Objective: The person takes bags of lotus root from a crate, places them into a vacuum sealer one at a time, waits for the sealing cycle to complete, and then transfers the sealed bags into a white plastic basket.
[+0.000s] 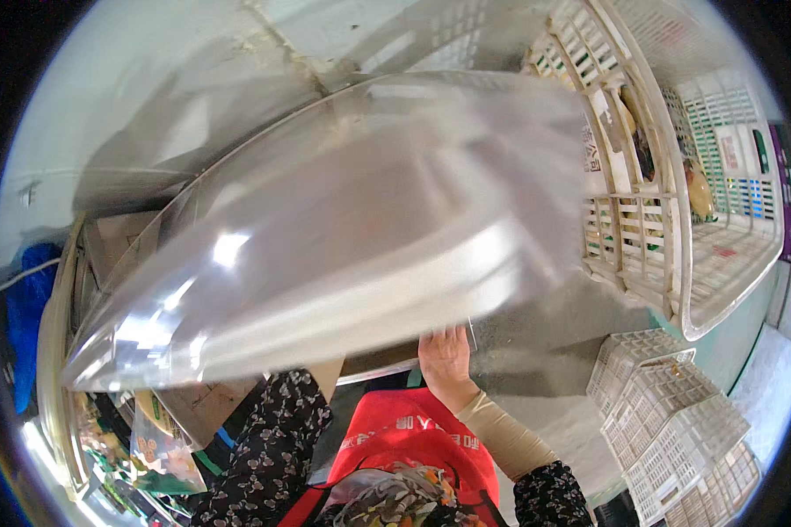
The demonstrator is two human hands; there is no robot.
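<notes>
A large sheet of clear plastic film point(369, 217), blurred and shiny, spreads across the middle of the view and covers much of what lies before me. My right hand point(445, 359) reaches up to its lower edge, back of the hand upward. Its fingertips are hidden, so any grip does not show. Beside that hand runs a dark surface with a pale front edge point(379, 374). My left hand is out of sight behind the film; only the dark floral sleeve point(270, 428) of that arm shows.
White plastic crates point(682, 197) stand at the upper right, with some produce inside. More white crates point(679, 421) are stacked at the lower right. Printed plastic packaging point(161, 441) and a cardboard box point(204, 408) lie at the lower left. A blue plastic bag point(29, 316) hangs at the far left.
</notes>
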